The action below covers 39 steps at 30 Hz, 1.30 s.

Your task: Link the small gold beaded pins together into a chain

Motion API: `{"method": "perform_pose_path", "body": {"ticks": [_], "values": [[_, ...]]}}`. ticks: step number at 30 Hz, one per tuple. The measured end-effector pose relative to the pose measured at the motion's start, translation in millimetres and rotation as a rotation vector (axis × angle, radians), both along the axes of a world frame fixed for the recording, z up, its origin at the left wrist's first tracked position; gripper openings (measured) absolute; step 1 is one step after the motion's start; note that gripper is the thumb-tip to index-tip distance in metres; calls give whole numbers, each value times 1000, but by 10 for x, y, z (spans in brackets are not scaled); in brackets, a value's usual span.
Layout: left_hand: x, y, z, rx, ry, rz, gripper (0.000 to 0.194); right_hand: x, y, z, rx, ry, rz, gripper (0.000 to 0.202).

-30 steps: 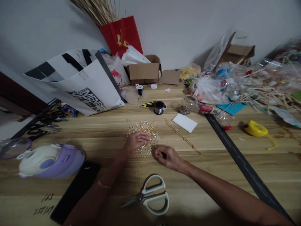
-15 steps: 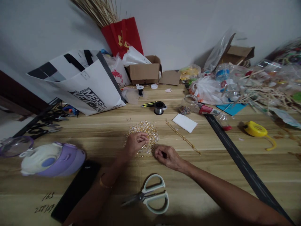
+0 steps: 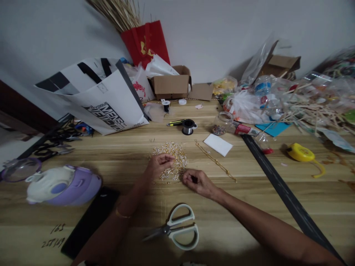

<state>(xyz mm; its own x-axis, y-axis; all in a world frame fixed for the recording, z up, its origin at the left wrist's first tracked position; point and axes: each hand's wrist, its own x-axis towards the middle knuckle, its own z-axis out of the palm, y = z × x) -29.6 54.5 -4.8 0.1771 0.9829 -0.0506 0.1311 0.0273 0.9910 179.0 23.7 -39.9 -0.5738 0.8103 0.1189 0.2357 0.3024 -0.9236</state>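
Observation:
A loose pile of small clear and gold beads [image 3: 179, 159] lies on the wooden table in front of me. Over its left side is my left hand [image 3: 160, 164], fingers drawn together in a pinch; whatever sits between the tips is too small to make out. My right hand [image 3: 200, 183] is curled closed at the pile's lower right edge, thumb against forefinger. A thin strand of gold beads [image 3: 168, 183] runs along the table below the pile, its right end at my right fingertips. To the right lies a gold beaded chain [image 3: 213, 159].
White-handled scissors [image 3: 183, 231] lie near me. Behind the beads are a wire spool [image 3: 188, 127], a folded white paper [image 3: 218, 144] and a bead jar [image 3: 222, 124]. A yellow tape measure [image 3: 301, 152] is at right, a purple-and-white bottle [image 3: 66, 186] at left.
My left hand shifts very slightly over the pile, its wrist turning a little. My right hand keeps its place at the end of the strand. The view moves slightly.

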Motion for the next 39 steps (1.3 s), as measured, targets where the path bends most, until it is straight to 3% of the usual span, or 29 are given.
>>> {"method": "perform_pose_path", "body": {"ticks": [5,16,26,30,33,36,39], "values": [[-21,7,-5,-57,-20,-41,29,-2,9,10,-26,19,-12,9],[64,-73,-141,-1,293,-383,13,14,30,3,-62,32,7,15],[42,-92,-219,75,360,-440,21,40,80,41,-162,70,50,22],[49,-74,-213,7,246,-429,17,31,79,40,-173,71,40,26],[63,-61,-164,-71,136,-340,11,26,70,52,-162,68,31,27],[80,-63,-115,-129,44,-216,18,22,54,46,-136,54,16,27],[108,-78,-91,-206,-40,-170,27,18,39,27,-104,56,-12,25]]}}
